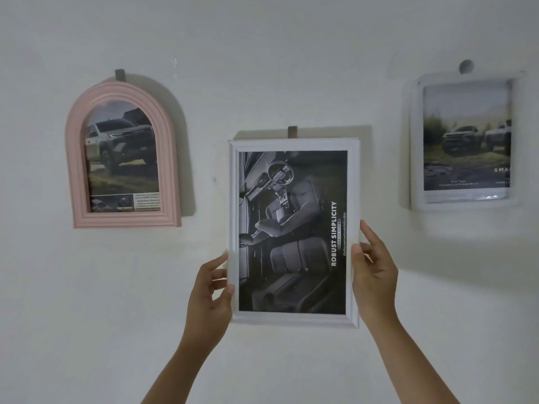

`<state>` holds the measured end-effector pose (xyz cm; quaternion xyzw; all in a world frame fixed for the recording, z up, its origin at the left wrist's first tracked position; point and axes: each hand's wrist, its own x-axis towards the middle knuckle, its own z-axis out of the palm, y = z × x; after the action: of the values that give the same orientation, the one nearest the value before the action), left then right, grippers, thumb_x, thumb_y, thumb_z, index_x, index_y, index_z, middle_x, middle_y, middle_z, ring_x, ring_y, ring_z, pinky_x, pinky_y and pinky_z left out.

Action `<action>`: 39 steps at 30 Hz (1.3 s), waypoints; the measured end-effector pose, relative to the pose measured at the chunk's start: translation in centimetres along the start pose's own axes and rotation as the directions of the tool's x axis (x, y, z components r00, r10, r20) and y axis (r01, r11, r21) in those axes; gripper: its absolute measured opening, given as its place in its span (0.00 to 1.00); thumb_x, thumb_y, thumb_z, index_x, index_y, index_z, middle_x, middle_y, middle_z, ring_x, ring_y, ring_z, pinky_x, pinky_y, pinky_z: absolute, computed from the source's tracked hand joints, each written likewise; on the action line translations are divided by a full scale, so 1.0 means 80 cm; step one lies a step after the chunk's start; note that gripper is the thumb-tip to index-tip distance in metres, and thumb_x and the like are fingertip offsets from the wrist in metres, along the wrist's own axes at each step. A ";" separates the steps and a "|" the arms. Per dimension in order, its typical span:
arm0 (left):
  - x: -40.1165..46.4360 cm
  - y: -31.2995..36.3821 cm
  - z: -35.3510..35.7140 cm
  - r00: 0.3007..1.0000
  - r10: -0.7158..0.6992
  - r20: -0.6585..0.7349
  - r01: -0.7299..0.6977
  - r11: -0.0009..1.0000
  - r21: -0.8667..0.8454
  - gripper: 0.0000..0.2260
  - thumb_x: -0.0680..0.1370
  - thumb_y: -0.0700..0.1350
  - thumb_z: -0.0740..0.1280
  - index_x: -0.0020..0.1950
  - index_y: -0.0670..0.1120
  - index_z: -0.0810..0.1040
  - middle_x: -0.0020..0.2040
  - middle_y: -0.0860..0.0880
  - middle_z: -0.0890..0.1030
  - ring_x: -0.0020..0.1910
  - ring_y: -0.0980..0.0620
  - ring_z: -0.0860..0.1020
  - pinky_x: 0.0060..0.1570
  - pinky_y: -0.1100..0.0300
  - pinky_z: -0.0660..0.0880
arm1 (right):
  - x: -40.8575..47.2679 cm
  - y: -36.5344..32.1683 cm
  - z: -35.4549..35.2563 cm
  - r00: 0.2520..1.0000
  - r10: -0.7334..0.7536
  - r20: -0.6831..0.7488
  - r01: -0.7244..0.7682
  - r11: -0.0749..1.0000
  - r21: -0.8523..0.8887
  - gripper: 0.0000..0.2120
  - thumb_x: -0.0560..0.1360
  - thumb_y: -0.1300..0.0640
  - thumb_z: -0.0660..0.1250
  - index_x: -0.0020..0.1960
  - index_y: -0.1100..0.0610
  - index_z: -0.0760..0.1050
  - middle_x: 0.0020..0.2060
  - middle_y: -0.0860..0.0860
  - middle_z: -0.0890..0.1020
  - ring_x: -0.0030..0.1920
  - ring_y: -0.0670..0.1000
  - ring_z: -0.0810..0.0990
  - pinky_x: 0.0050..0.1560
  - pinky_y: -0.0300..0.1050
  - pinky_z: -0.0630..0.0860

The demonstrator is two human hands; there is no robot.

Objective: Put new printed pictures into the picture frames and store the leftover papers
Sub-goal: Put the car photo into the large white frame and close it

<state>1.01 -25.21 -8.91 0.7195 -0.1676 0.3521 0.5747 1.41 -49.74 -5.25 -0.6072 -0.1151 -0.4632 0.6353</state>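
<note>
White wall [291,68] fills the head view, plain and dimly lit, with three framed pictures on it. At the centre hangs a white rectangular frame [294,144], upright, directly below a small dark hook [292,132] at its top edge. Inside it sits a black-and-white print [292,231] of a car interior, turned sideways so the words "ROBUST SIMPLICITY" run up the right margin.

Both hands hold this frame by its lower half. The left hand [208,295] has its grip closed on the left edge, thumb lying over the front of the moulding and fingers curled behind. The right hand [374,272] has its grip closed on the right edge slightly higher up, thumb on the front, index finger stretched up along the side. The frame lies between the two hands, its top half rising clear above them.

To the upper left hangs a pink arched frame [74,158] with a print of a grey pickup truck. To the upper right, well apart, hangs a white rounded frame [415,147] showing two vehicles outdoors; it is blurred.
</note>
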 end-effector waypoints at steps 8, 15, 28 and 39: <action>0.002 -0.014 0.019 0.994 -0.018 -0.109 0.026 0.997 0.072 0.23 0.75 0.35 0.65 0.63 0.59 0.70 0.56 0.52 0.77 0.50 0.62 0.77 0.44 0.56 0.81 | -0.004 0.032 0.004 0.989 -0.125 -0.075 0.111 0.979 -0.171 0.17 0.77 0.65 0.64 0.64 0.55 0.74 0.47 0.48 0.76 0.49 0.35 0.76 0.50 0.24 0.71; 0.001 -0.016 0.024 0.992 0.031 -0.123 -0.012 0.988 0.155 0.22 0.76 0.34 0.64 0.67 0.52 0.69 0.56 0.49 0.75 0.54 0.57 0.75 0.45 0.67 0.77 | -0.004 0.036 0.006 0.984 -0.159 -0.081 0.140 0.968 -0.207 0.17 0.76 0.61 0.64 0.65 0.58 0.74 0.48 0.51 0.76 0.48 0.35 0.75 0.50 0.24 0.71; -0.018 0.030 0.038 0.977 0.079 -0.196 -0.026 0.965 0.261 0.22 0.73 0.39 0.69 0.65 0.47 0.69 0.58 0.52 0.67 0.59 0.50 0.71 0.57 0.61 0.70 | -0.009 0.012 -0.027 0.990 -0.085 -0.109 0.059 0.972 -0.228 0.19 0.75 0.62 0.66 0.65 0.53 0.72 0.54 0.48 0.75 0.53 0.50 0.77 0.54 0.45 0.74; -0.015 0.141 0.165 0.912 0.409 -0.036 -0.403 0.908 0.116 0.20 0.72 0.40 0.67 0.63 0.42 0.71 0.58 0.48 0.71 0.60 0.55 0.69 0.62 0.70 0.65 | 0.070 -0.017 -0.145 0.927 -0.346 -0.149 0.249 0.860 -0.446 0.25 0.71 0.64 0.71 0.66 0.57 0.69 0.55 0.47 0.72 0.56 0.55 0.76 0.55 0.46 0.72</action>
<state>-2.94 -41.09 -2.93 0.6875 -0.2773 0.4937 0.4546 -1.40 -62.19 -3.11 -0.6480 -0.0336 -0.6351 0.4190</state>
